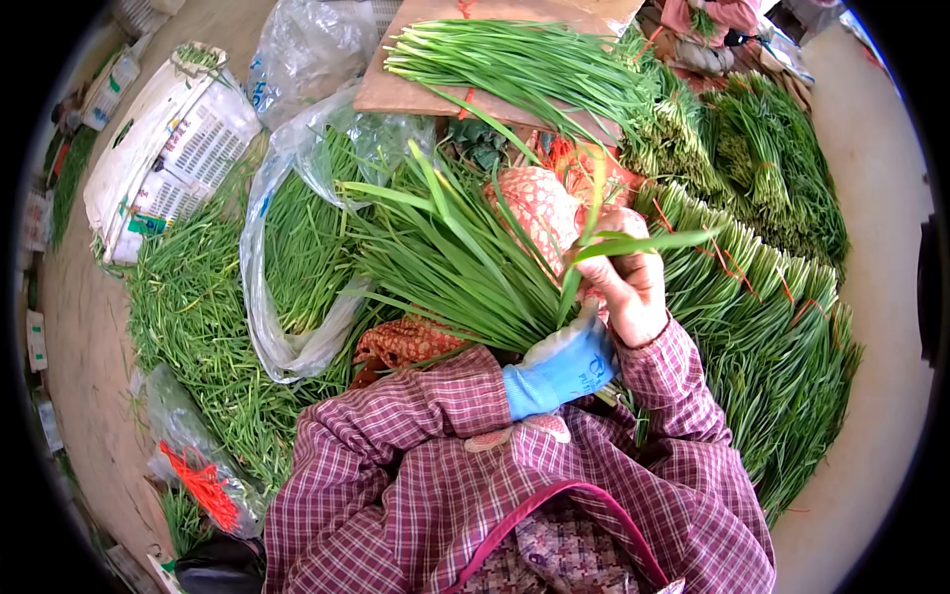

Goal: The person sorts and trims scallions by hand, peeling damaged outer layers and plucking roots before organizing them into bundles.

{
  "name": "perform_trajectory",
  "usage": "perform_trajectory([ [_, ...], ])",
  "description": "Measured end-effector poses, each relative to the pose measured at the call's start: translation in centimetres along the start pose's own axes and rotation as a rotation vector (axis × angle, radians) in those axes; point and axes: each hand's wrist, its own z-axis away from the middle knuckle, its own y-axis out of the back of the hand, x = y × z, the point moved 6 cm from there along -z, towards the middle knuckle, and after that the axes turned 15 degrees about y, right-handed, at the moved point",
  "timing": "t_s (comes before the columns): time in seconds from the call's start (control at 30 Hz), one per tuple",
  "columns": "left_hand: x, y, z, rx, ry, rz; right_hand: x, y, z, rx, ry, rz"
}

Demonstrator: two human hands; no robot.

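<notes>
My left hand [564, 364], in a blue and white glove, is closed round the lower part of a bunch of garlic chives [465, 252]. The leaves fan out to the upper left across my lap. Just above the glove, my bare right hand [630, 282] pinches a few loose chive leaves [648, 243], one of them yellowish. Its fingertips are close to the bunch. Ahead, a pile of chives [515, 64] lies on a brown board [386, 94]. The bunch's stem ends are mostly hidden by the glove and sleeves.
Bundled chives [762, 366] tied with orange bands are stacked on the right. Loose chives [213, 327] cover the floor at left, partly inside a clear plastic bag [252, 287]. A white crate [178, 148] stands beyond. Orange ties [203, 485] lie lower left. Another person [708, 20] sits at the upper right.
</notes>
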Motion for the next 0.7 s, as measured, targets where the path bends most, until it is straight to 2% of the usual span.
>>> perform_trajectory([
  [0.07, -0.6, 0.6, 0.3, 0.047, 0.016, 0.033, 0.4, 1.2, 0.4, 0.167, 0.051, -0.103],
  [0.13, -1.1, 1.7, 0.5, 0.192, 0.031, 0.067, 0.6, 1.8, 0.4, 0.252, 0.104, -0.089],
  [0.17, -1.1, 1.6, 0.6, 0.19, 0.028, 0.066, 0.5, 1.8, 0.3, 0.287, 0.123, -0.072],
  [0.27, -1.0, 1.5, 0.6, 0.199, 0.022, 0.098, -0.7, 1.5, -0.1, 0.271, 0.209, -0.007],
  [0.37, -1.1, 1.4, 0.7, 0.151, 0.019, 0.154, -0.2, 1.8, 0.0, 0.319, 0.181, -0.057],
  [0.5, -2.1, 3.1, 0.7, 0.328, 0.143, 0.157, 1.3, 3.2, 0.9, 0.541, 0.117, -0.216],
  [0.57, -2.4, 3.4, 0.8, 0.373, 0.165, 0.169, 1.7, 3.5, 0.8, 0.478, 0.094, -0.334],
  [0.63, -2.3, 3.1, 1.0, 0.39, 0.146, 0.19, 2.4, 4.0, 0.6, 0.576, 0.056, -0.351],
  [0.7, -2.0, 2.6, 1.2, 0.379, 0.14, 0.186, 1.5, 4.5, -0.1, 0.558, 0.082, -0.358],
])
